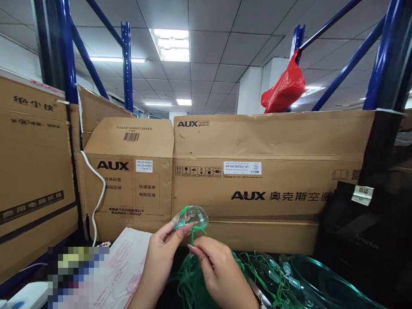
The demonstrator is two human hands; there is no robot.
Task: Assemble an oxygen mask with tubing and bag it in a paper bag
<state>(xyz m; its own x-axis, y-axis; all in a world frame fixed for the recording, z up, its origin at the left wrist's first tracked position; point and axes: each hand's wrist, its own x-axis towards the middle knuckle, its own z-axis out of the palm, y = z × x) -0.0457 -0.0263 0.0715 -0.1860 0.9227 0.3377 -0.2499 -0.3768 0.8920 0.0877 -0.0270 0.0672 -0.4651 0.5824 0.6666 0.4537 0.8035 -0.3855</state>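
My left hand point(161, 246) pinches the edge of a clear, green-tinted plastic face mask point(197, 213), holding it up in front of the cardboard. A green elastic strap point(192, 235) hangs from the mask's lower side, with short ends sticking out to the right. Just below, the fingertips of my right hand point(215, 264) are closed on this strap. Beneath the hands lies a bundle of loose green straps point(189, 281). To the right, more clear masks point(268, 268) with tangled green straps lie beside a transparent green tub point(331, 274). A metal tool point(259, 294) is partly hidden by my right forearm.
Large cardboard panels point(273, 137) stand across the back, with another carton point(35, 159) at the left. White printed paper point(122, 266) lies at lower left, near a white cable point(99, 201). A black bag point(347, 240) hangs at right; a red bag point(285, 88) hangs above.
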